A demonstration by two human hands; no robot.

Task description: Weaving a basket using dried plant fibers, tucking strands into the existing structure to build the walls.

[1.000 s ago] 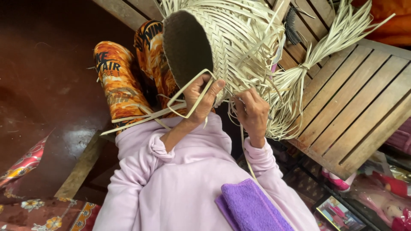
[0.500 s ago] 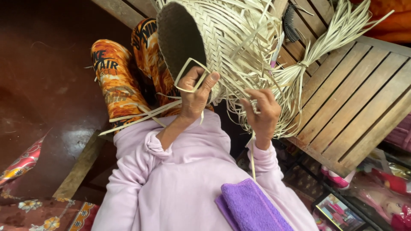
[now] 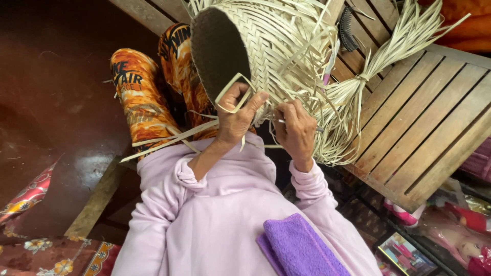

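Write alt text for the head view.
Two hands weave a pale straw basket on the lap: the left hand grips a looped strip at its rim, the right hand works loose strands beside a slatted wooden bench.

Both hands, left (image 3: 236, 116) and right (image 3: 296, 132), are raised together, fingers curled.

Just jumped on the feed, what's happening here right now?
A seated person in a lilac top is weaving a pale palm-strip basket that rests against their knees above orange patterned trousers. The left hand grips the basket's rim with a looped flat strip held over its fingers. The right hand pinches loose strips at the woven wall. A tied bundle of unworked strips lies on the slatted wooden bench beside the basket. A purple cloth lies on the person's chest.
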